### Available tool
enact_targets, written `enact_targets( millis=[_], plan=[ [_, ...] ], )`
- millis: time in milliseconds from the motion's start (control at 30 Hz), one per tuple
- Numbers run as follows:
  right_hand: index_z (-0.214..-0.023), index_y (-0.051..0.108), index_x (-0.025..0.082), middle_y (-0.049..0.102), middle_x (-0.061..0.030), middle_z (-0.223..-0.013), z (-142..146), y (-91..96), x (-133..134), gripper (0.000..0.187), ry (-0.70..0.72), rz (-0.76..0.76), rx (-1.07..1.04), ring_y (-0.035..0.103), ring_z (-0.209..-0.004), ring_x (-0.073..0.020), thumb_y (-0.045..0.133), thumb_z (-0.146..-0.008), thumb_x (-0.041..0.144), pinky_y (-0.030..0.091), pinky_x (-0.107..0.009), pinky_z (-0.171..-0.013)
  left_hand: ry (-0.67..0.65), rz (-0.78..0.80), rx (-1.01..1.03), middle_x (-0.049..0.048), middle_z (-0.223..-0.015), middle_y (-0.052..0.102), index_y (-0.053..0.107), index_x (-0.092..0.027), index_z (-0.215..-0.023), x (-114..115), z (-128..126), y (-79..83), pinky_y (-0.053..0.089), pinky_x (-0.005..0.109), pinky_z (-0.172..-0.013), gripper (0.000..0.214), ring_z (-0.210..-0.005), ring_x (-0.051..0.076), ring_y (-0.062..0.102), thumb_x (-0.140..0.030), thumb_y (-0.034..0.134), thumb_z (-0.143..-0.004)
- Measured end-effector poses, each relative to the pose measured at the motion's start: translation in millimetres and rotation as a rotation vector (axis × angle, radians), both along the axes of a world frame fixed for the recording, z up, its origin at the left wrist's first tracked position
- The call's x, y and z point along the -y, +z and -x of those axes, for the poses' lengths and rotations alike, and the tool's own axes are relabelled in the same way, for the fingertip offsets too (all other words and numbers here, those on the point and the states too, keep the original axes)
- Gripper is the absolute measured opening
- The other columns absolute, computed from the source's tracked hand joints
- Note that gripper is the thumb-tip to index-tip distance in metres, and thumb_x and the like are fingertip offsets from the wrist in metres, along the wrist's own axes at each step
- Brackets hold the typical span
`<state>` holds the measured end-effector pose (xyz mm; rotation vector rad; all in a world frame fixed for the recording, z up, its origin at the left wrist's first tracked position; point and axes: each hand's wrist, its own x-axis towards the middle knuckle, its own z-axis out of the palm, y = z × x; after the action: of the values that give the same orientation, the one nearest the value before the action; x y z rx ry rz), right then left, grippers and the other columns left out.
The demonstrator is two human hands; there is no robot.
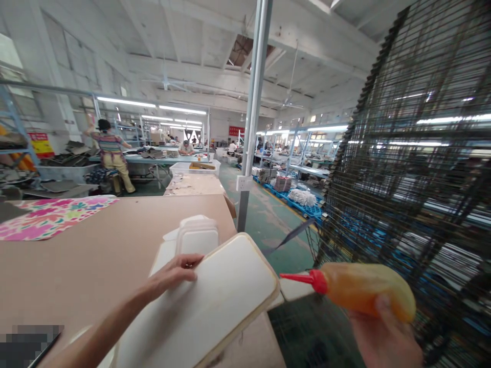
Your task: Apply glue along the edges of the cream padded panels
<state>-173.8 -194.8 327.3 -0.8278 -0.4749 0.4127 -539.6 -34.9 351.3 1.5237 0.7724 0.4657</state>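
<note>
My left hand (174, 273) grips the edge of a large white panel with a tan rim (218, 301) and holds it tilted above the brown table (84, 260). Its fingers curl over the panel's upper left edge. My right hand (385, 337) is closed round an orange squeeze bottle with a red nozzle (360, 291), held level with the nozzle pointing left toward the panel's right corner. More white panels (196, 235) lie stacked on the table behind the held one.
A tall dark wire rack (414, 168) stands at the right. A grey steel post (255, 112) rises beyond the table. A floral sheet (49, 214) lies at the far left. A person (109, 153) stands at distant benches; others sit farther back.
</note>
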Motion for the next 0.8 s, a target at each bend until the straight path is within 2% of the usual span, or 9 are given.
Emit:
enact_targets(
  millis=[67, 200, 300, 400, 533, 667, 800],
  plan=[
    [-0.110, 0.068, 0.028, 0.069, 0.0006, -0.115, 4.2, 14.8, -6.4, 0.059, 0.025, -0.006, -0.027, 0.064, -0.103, -0.0206, 0.088, -0.057, 0.044, 0.055, -0.024, -0.082, -0.044, 0.001, -0.038, -0.0013, -0.094, 0.074, 0.072, -0.021, -0.114, 4.9, -0.9, 7.9, 0.047, 0.028, -0.078, 0.054, -0.095, 0.026, 0.063, -0.022, 0.059, -0.062],
    [-0.112, 0.067, 0.024, 0.070, -0.0064, -0.110, 4.9, 40.8, -16.6, 0.071, 0.175, 0.008, 0.068, 0.065, -0.102, -0.0274, 0.090, -0.049, 0.047, 0.055, -0.033, -0.086, -0.142, -0.002, -0.078, -0.0023, -0.095, 0.074, 0.074, -0.023, -0.110, 10.2, -3.1, 21.0, 0.048, 0.028, -0.078, 0.052, -0.098, 0.028, 0.062, -0.024, 0.060, -0.060],
    [-0.111, 0.068, 0.025, 0.071, -0.0073, -0.102, -0.8, 52.1, -22.5, 0.074, 0.221, 0.013, 0.112, 0.066, -0.097, -0.0289, 0.092, -0.044, 0.046, 0.057, -0.033, -0.079, -0.214, -0.013, -0.100, -0.0021, -0.095, 0.074, 0.074, -0.022, -0.109, 13.3, -2.5, 27.7, 0.048, 0.027, -0.078, 0.052, -0.096, 0.027, 0.062, -0.025, 0.061, -0.059],
    [-0.102, 0.070, 0.028, 0.071, -0.0050, -0.098, -4.0, 55.5, -27.2, 0.060, 0.277, -0.018, 0.185, 0.067, -0.090, -0.0247, 0.091, -0.048, 0.043, 0.058, -0.029, -0.072, -0.263, -0.017, -0.115, -0.0018, -0.095, 0.073, 0.075, -0.022, -0.109, 17.6, -0.8, 32.5, 0.048, 0.026, -0.076, 0.052, -0.093, 0.026, 0.062, -0.024, 0.060, -0.059],
    [-0.096, 0.071, 0.028, 0.071, -0.0028, -0.095, -4.2, 53.3, -30.7, 0.046, 0.332, -0.062, 0.276, 0.066, -0.085, -0.0177, 0.089, -0.055, 0.040, 0.054, -0.022, -0.075, -0.253, -0.018, -0.127, -0.0022, -0.094, 0.074, 0.075, -0.022, -0.108, 24.0, 0.7, 36.9, 0.047, 0.026, -0.074, 0.053, -0.090, 0.025, 0.063, -0.024, 0.061, -0.057],
    [-0.099, 0.071, 0.024, 0.070, -0.0064, -0.093, -3.6, 50.9, -29.6, 0.048, 0.346, -0.024, 0.288, 0.066, -0.082, -0.0235, 0.087, -0.057, 0.041, 0.057, -0.031, -0.069, -0.203, 0.011, -0.131, -0.0016, -0.096, 0.074, 0.076, -0.022, -0.108, 29.3, 0.9, 39.0, 0.046, 0.026, -0.072, 0.055, -0.090, 0.027, 0.063, -0.022, 0.058, -0.056],
    [-0.100, 0.070, 0.023, 0.070, -0.0103, -0.091, -2.3, 51.3, -23.6, 0.059, 0.329, 0.046, 0.267, 0.066, -0.087, -0.0310, 0.088, -0.050, 0.046, 0.058, -0.042, -0.073, -0.199, 0.035, -0.114, -0.0015, -0.098, 0.074, 0.077, -0.022, -0.109, 30.6, 0.6, 39.5, 0.046, 0.027, -0.072, 0.056, -0.092, 0.028, 0.064, -0.021, 0.059, -0.056]
  ],
)
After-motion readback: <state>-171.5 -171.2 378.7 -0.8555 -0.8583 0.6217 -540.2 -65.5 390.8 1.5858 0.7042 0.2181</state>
